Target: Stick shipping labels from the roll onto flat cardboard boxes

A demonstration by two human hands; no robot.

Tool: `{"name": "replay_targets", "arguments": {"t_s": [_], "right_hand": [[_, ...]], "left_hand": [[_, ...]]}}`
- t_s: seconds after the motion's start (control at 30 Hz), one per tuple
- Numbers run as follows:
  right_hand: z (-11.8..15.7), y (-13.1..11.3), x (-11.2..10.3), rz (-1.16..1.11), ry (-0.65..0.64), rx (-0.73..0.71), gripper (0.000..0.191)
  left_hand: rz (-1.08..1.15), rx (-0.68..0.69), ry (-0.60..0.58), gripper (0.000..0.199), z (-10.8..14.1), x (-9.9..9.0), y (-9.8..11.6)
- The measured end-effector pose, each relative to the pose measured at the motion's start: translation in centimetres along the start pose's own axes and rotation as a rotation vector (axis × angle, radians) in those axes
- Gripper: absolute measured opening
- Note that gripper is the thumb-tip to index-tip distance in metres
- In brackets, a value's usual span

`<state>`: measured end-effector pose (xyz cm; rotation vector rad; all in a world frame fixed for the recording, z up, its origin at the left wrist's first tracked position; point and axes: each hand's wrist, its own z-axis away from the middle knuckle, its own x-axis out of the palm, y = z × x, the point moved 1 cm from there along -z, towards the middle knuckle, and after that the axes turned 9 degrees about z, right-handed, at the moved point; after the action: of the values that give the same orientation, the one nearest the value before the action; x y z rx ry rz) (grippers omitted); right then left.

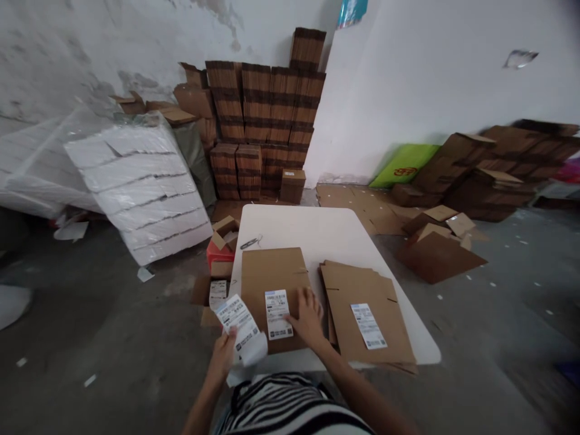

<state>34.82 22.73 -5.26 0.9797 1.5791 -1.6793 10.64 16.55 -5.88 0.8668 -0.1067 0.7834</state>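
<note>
A strip of shipping labels (238, 326) is pinched in my left hand (223, 353), over the near left corner of the table, its lower end curling. Flat on the table lies a cardboard sheet (272, 266) with a shipping label (278, 315) on it. My right hand (309, 317) rests on that sheet with spread fingers, the thumb at the label's right edge. To the right is a stack of flattened cardboard boxes (362, 281), the top one bearing another shipping label (368, 326).
The white table (308, 226) carries a small cutter (249, 243) at its left edge. An open carton (218, 269) with labels stands left of it. Bundled cardboard (267, 103) is stacked by the wall, white wrapped packs (145, 181) at left, and an open box (437, 254) on the right floor.
</note>
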Motion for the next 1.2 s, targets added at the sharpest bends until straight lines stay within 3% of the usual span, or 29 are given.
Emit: {"name": "replay_targets", "arguments": {"t_s": [0.13, 0.27, 0.33, 0.4, 0.47, 0.57, 0.63, 0.7, 0.77, 0.87, 0.9, 0.97, 1.07, 1.2], "right_hand": [[-0.1, 3.3, -0.8, -0.016, 0.029, 0.24, 0.058], [-1.0, 3.6, -1.5, -0.108, 0.102, 0.255, 0.055], [-1.6, 4.1, -2.9, -0.146, 0.15, 0.242, 0.045], [-2.1, 5.7, -5.8, -0.157, 0.209, 0.24, 0.034], [-2.3, 8.6, -10.1, -0.139, 0.286, 0.284, 0.032], [-2.0, 13.6, -17.1, -0.056, 0.408, 0.457, 0.037], [-1.9, 15.0, -19.7, -0.01, 0.426, 0.543, 0.037], [-1.9, 13.6, -19.3, -0.022, 0.363, 0.52, 0.034], [-1.8, 9.2, -16.1, -0.092, 0.237, 0.392, 0.031], [-0.9, 0.0, -9.6, -0.263, -0.057, 0.066, 0.042], [-0.4, -2.9, -7.8, -0.37, -0.219, -0.13, 0.051], [0.5, -7.0, -5.7, -0.462, -0.325, -0.356, 0.042], [1.8, -8.9, -4.8, -0.424, -0.279, -0.426, 0.023], [3.6, -9.4, -4.8, -0.345, -0.295, -0.553, 0.024]], "left_hand": [[0.023, 0.009, 0.006, 0.022, 0.2, -0.2, 0.3], [0.075, 0.018, 0.002, 0.026, 0.9, 0.5, 1.5], [0.093, 0.01, -0.009, 0.022, 1.4, 1.1, 2.1], [0.1, -0.001, -0.017, 0.018, 1.8, 1.6, 2.5], [0.096, -0.001, -0.053, 0.019, 2.3, 1.9, 2.8], [0.071, 0.082, -0.149, 0.038, 2.9, 2.4, 3.3], [0.024, 0.171, -0.199, 0.052, 3.3, 2.8, 3.6], [-0.037, 0.246, -0.241, 0.057, 3.7, 3.5, 3.9], [-0.111, 0.25, -0.32, 0.051, 4.0, 4.5, 3.9], [-0.298, 0.213, -0.457, 0.03, 4.5, 5.9, 3.7], [-0.351, 0.194, -0.486, 0.023, 4.6, 6.1, 3.6], [-0.328, 0.102, -0.489, 0.019, 4.9, 6.1, 3.4], [-0.058, -0.092, -0.406, 0.025, 5.3, 5.7, 3.3], [0.202, -0.193, -0.156, 0.03, 4.6, 5.3, 2.9]]}}
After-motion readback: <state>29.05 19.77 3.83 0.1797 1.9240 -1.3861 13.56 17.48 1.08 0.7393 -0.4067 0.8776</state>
